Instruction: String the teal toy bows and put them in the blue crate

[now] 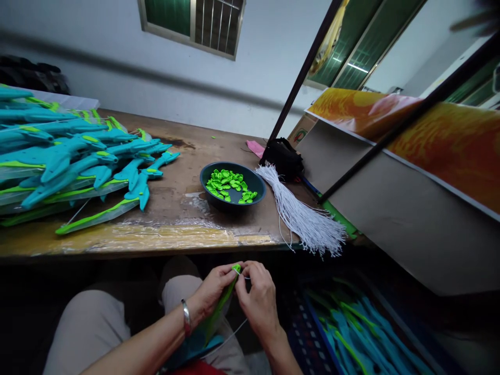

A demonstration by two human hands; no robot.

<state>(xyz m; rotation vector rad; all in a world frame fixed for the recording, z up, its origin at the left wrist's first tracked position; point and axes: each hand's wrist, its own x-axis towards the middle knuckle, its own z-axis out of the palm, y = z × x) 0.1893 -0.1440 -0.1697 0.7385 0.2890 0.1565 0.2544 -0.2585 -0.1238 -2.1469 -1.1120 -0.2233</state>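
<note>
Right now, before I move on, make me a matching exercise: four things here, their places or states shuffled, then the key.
Things:
1. Silver bracelet
2. Dark bowl
3. Right hand
4. White cord bundle

Places or states:
A. Holds a thin white cord
B. Lies on the table beside the bowl
C. Worn on the left wrist
D. Contains small green pieces

Pairs: 1-C, 2-D, 3-A, 4-B

Held piece (221,306) part-hidden behind left forearm (150,336); turquoise pile (72,156) cut by left edge.

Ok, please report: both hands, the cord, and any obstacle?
Left hand gripping the green tip. Right hand at the white cord, beside the tip; pinch unclear. Nothing visibly blocking them.
</note>
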